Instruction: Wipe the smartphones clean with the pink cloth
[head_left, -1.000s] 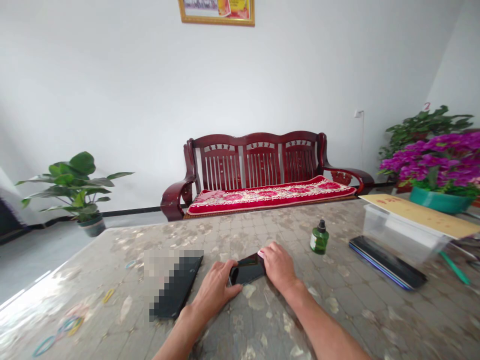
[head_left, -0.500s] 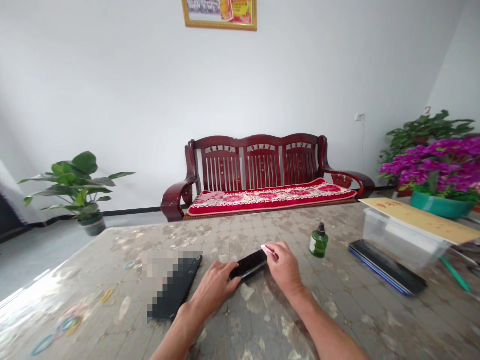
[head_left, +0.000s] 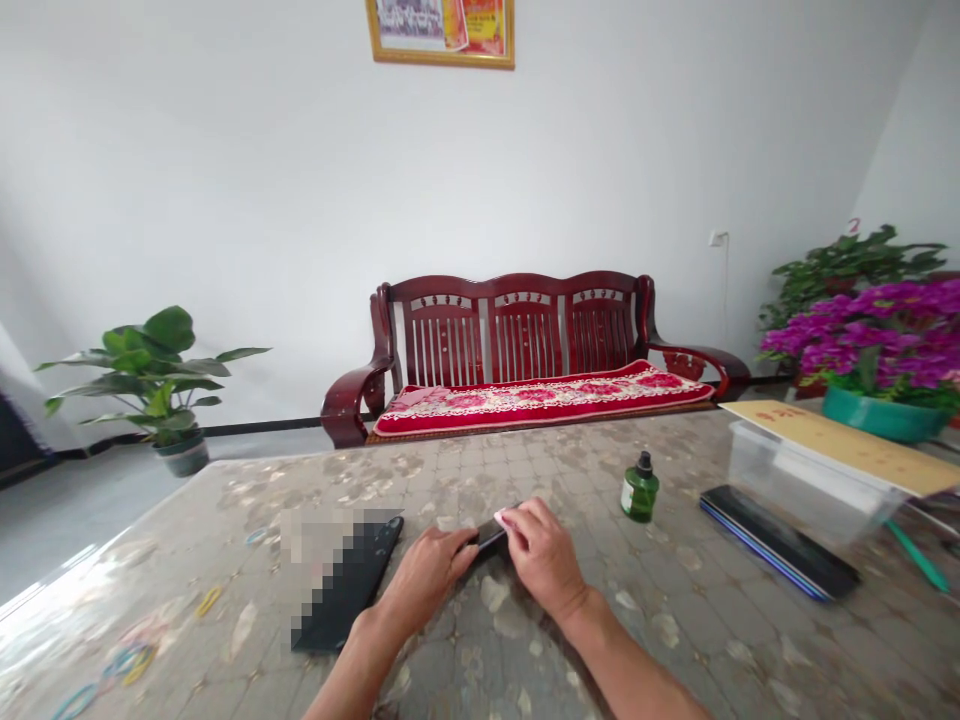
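A black smartphone (head_left: pixel 493 534) lies between my two hands above the patterned tabletop, partly hidden by the fingers. My left hand (head_left: pixel 429 572) grips its left end with thumb and fingers. In my right hand (head_left: pixel 543 556), the fingers are closed on a small pale pink cloth (head_left: pixel 504 517), pressed against the phone's screen; most of the cloth is hidden. To the left of my left hand is a flat black device (head_left: pixel 360 595) resembling a tablet, partly blurred out. A green bottle (head_left: pixel 640 490) with a black cap stands to the right, beyond my right hand.
Dark phones in a stack (head_left: pixel 776 540) lie at the right, beside a clear plastic box (head_left: pixel 780 475) topped by a yellow board (head_left: pixel 847 445). Purple flowers (head_left: pixel 870 335) stand behind it. Rubber bands (head_left: pixel 127 662) lie at the left. A wooden bench (head_left: pixel 525 330) stands past the table (head_left: pixel 480 455).
My right hand has moved left along the phone with the pink cloth, covering more of the screen. The phone appears tilted more edge-on. My left hand keeps its hold.
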